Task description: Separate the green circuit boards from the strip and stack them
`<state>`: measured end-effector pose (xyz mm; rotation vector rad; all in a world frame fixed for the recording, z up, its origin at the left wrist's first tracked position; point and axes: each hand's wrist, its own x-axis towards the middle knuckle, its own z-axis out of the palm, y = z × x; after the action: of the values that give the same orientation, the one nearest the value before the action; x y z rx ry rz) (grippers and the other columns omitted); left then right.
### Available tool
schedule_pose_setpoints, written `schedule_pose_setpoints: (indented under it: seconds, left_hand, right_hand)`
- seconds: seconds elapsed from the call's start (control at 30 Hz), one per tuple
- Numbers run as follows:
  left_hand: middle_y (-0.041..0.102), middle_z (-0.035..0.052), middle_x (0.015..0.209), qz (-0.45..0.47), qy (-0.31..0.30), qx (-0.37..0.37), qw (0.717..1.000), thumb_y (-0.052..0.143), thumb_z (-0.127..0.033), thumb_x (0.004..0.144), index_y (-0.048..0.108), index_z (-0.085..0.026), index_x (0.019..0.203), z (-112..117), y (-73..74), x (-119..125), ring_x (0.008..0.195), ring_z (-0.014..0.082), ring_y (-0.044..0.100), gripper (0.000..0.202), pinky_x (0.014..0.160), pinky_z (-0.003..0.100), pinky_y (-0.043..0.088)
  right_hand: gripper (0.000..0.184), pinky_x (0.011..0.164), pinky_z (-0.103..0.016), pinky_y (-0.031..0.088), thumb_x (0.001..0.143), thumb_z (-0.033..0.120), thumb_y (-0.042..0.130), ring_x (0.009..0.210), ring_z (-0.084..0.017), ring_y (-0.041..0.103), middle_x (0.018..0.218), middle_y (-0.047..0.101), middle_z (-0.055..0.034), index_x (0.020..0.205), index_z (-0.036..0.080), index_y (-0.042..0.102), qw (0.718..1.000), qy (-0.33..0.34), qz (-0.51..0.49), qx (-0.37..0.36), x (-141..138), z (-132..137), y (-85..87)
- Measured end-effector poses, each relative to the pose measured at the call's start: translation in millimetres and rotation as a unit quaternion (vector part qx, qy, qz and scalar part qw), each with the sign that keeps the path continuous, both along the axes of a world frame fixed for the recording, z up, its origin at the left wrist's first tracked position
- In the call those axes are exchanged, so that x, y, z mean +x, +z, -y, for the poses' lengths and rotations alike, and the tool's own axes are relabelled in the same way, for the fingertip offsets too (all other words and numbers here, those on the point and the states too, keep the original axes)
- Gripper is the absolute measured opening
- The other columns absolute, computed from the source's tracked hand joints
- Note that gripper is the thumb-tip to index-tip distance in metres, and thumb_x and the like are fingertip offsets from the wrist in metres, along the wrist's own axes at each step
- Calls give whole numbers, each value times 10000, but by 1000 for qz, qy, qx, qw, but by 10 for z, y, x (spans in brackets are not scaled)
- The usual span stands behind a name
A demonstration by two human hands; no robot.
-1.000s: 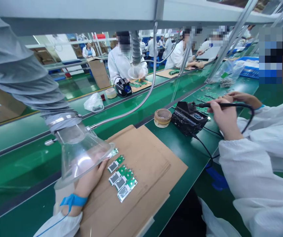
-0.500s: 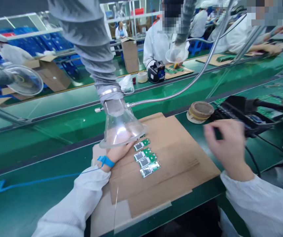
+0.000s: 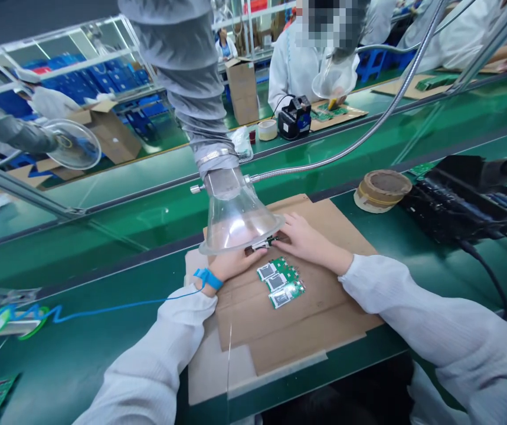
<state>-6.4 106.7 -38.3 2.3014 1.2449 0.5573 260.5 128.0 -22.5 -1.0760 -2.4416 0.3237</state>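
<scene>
Both my hands meet under the rim of a clear fume hood (image 3: 239,219), over a brown cardboard mat (image 3: 324,330). My left hand (image 3: 233,264), with a blue wrist strap (image 3: 208,278), is partly hidden by the hood and its thumb grips the left end of a small circuit board (image 3: 262,243). My right hand (image 3: 308,239) reaches in from the right, fingers close together, fingertips on the board's right end. Three more green circuit boards with grey screens (image 3: 282,281) lie in a row on the mat just below the hands.
A black soldering station (image 3: 457,200) and a roll of brown tape (image 3: 382,189) sit to the right. A green conveyor belt (image 3: 102,230) runs behind the mat. A blue coiled cord (image 3: 102,308) trails left. Across the belt a person in white works at another station (image 3: 295,118).
My right hand has come in from the right, beside the soldering station, to the board under the hood. One board has left the row on the mat and is now between my hands.
</scene>
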Motion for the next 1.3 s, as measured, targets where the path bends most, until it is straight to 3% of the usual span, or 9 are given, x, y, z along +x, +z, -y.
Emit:
schedule_pose_setpoints:
  seconds: [0.1, 0.3, 0.43, 0.63, 0.7, 0.8, 0.87, 1.1, 1.3]
  left_hand:
    - [831, 66, 1168, -20, 27, -11, 999, 562, -546, 1095, 664, -254, 1464, 18, 8, 11, 924, 256, 787, 482, 953, 401, 618]
    - [827, 44, 1170, -2, 16, -33, 999, 541, -513, 1111, 643, -277, 1466, 30, 30, 12, 847, 221, 762, 439, 838, 354, 614]
    - [816, 67, 1219, -14, 11, -39, 999, 502, -542, 1117, 598, -250, 1510, 39, 57, -7, 892, 233, 773, 498, 838, 368, 619]
    - [766, 96, 1374, -31, -22, -12, 999, 588, -571, 1073, 601, -247, 1494, 38, 54, -16, 1154, 288, 762, 531, 976, 407, 615]
    - [778, 85, 1348, -35, -11, -20, 999, 558, -550, 1093, 616, -254, 1471, 37, 37, -14, 1123, 275, 772, 484, 976, 402, 618]
    - [783, 69, 1340, -35, 5, -35, 999, 572, -559, 1086, 601, -274, 1494, 37, 20, -15, 1118, 270, 776, 499, 963, 391, 627]
    - [771, 66, 1372, -29, 6, -44, 999, 575, -559, 1083, 590, -273, 1505, 39, 20, -16, 1164, 269, 767, 510, 993, 391, 623]
    - [765, 76, 1386, -22, 1, -53, 998, 533, -539, 1101, 570, -257, 1523, 47, 34, -18, 1168, 264, 765, 509, 1037, 405, 611]
    - [774, 89, 1362, -20, -14, -61, 998, 511, -514, 1107, 581, -243, 1495, 49, 93, 1, 1116, 264, 776, 479, 978, 402, 625]
  right_hand:
    - [216, 984, -462, 465, 1061, 408, 665, 1105, -311, 555, 1142, 625, -112, 1135, 205, 664, 1000, 2, -31, 3, 47, 39, -11]
    - [321, 971, -442, 413, 978, 557, 772, 1082, -295, 562, 1089, 654, -59, 1069, 253, 722, 988, 130, 23, -82, 206, 130, -58]
    - [247, 951, -410, 414, 990, 446, 772, 1045, -264, 576, 1041, 660, -48, 957, 222, 672, 989, 88, -27, -119, 118, 137, -80]
    - [202, 963, -413, 431, 1037, 398, 718, 1074, -272, 594, 1116, 657, -83, 1087, 215, 650, 995, -24, -89, -48, 53, 174, -40]
    - [269, 939, -396, 433, 1022, 463, 743, 1047, -263, 595, 1096, 657, -79, 1065, 209, 665, 994, 25, -74, -70, 119, 194, 2]
    - [300, 898, -377, 404, 1006, 499, 764, 964, -239, 584, 965, 659, -39, 924, 218, 698, 978, 164, -5, -128, 224, 242, 61]
    - [288, 903, -383, 381, 977, 486, 802, 952, -237, 573, 926, 661, -23, 905, 224, 708, 968, 199, 31, -149, 254, 281, 67]
    - [214, 939, -395, 389, 935, 399, 835, 1042, -252, 589, 1074, 680, -36, 994, 239, 707, 972, 146, -4, -182, 261, 279, -19]
    - [188, 887, -376, 411, 981, 387, 772, 950, -225, 577, 977, 663, -27, 952, 229, 674, 971, 148, -30, -187, 233, 278, 26]
